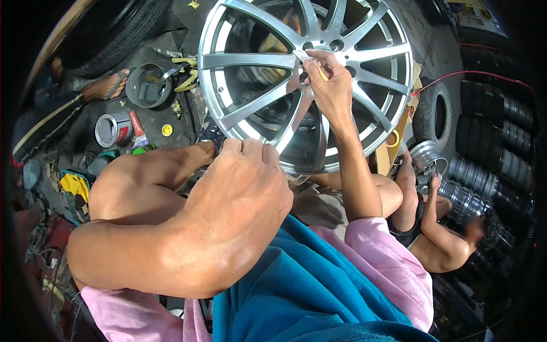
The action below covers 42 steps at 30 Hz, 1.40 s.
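The wheel (256, 60) is by the knees (122, 179), with the left hand (244, 179) at its near edge, maybe to steady it, fingers too hidden to tell, while the right hand's (332, 82) fingers pinch a pale bit (301, 55) near its middle.

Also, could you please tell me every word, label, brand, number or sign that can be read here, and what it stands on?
None can be read clearly.
Round metal can with a red-and-white label: printing too small to read.
Silver multi-spoke metal wheel: no readable marking.
Upright black rubber tyre: no legible lettering.
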Available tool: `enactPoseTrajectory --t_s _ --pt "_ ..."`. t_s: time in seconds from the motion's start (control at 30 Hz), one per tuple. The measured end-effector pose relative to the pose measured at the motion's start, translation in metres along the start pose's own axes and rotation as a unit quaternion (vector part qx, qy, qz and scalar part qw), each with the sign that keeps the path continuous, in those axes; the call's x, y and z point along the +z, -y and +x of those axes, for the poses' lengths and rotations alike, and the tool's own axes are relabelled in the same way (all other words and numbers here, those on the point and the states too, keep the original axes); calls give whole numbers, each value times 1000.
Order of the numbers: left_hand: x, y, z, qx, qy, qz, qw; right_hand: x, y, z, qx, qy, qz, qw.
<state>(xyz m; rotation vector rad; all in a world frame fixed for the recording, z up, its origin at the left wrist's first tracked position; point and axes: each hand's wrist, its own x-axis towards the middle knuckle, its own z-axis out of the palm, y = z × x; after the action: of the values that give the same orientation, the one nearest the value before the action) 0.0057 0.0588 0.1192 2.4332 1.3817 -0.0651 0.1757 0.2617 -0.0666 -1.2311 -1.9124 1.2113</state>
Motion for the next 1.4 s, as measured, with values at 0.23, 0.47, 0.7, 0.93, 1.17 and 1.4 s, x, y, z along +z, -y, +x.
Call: enactPoseTrajectory --t_s 0.23,0.47,0.7,0.93,1.17,1.4 --pt "26 2 -8 -7 -66 -41 997 22 1 -12 -18 -30 23 999" --pt "18 2 -8 6 -61 -50 997 42 34 -22 -21 -45 -27 998" --pt "16 -5 -12 -12 -83 25 996 49 39 -28 -60 -80 -67 993" --pt "5 -9 -11 -53 -34 -3 998 89 69 -34 -105 -67 -72 990" --pt "14 -11 -16 -78 -38 -17 996 123 83 -38 -162 -54 -99 980" --pt "25 -6 -28 -45 -130 38 990 124 84 -36 -167 -36 -64 983"
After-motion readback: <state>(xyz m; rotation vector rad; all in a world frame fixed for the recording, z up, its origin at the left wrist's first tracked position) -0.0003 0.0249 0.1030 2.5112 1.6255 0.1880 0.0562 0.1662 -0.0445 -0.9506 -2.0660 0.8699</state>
